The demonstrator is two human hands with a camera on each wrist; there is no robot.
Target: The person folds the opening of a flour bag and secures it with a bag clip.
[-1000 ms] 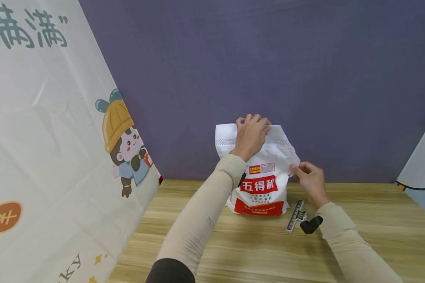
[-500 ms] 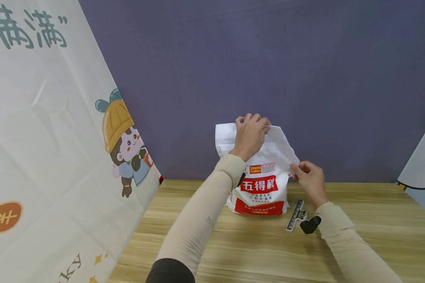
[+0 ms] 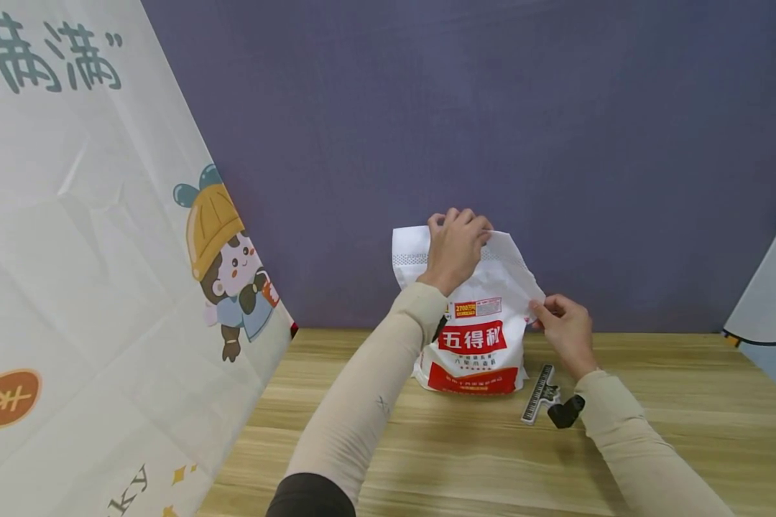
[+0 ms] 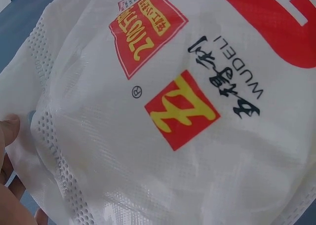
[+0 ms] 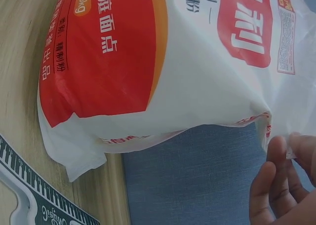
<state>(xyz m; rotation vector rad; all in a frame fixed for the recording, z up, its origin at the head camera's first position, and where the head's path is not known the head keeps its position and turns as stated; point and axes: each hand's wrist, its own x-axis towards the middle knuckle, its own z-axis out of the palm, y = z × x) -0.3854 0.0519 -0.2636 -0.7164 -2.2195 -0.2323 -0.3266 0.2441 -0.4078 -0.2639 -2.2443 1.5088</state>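
Note:
A white flour bag [image 3: 472,366] with red printed panels stands upright on the wooden table, close to the back wall. My left hand [image 3: 455,248] grips its top edge near the middle, with the fingers over the rim; the left wrist view shows the thumb [image 4: 9,129] on the white plastic. At the bag's right side my right hand [image 3: 567,329] pinches the side edge between thumb and finger, seen closely in the right wrist view [image 5: 284,180]. A clip with a piano-key pattern [image 3: 538,393] lies on the table, just right of the bag's base.
The wooden table [image 3: 465,459] meets a blue-grey wall cloth [image 3: 336,143] behind the bag. On the left hangs a white printed sheet [image 3: 90,251] with a cartoon figure. Another printed sheet [image 3: 769,294] shows at the far right.
Both hands keep their places on the bag. The pinched right edge of the bag has shifted very slightly to the left.

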